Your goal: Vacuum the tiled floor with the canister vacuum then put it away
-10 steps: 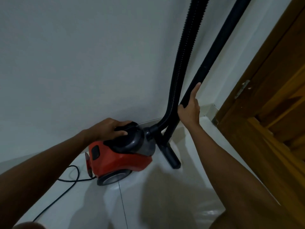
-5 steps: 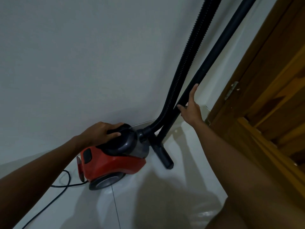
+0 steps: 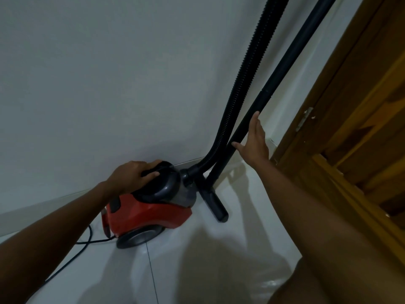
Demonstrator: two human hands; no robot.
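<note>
White tiled floor (image 3: 197, 270) meets the wall where we have nudged the red canister vacuum (image 3: 151, 212) closer. Our left hand (image 3: 131, 174) still clasps its top; our right hand (image 3: 255, 142), now flatter, steadies the black wand (image 3: 274, 84) beside it, nearly stowed.

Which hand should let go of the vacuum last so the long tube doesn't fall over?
Probably the right hand. Its straight fingers rest against the leaning black tube, steadying it. The left hand only grips the handle of the red canister, which sits on the tiled floor by itself.
</note>
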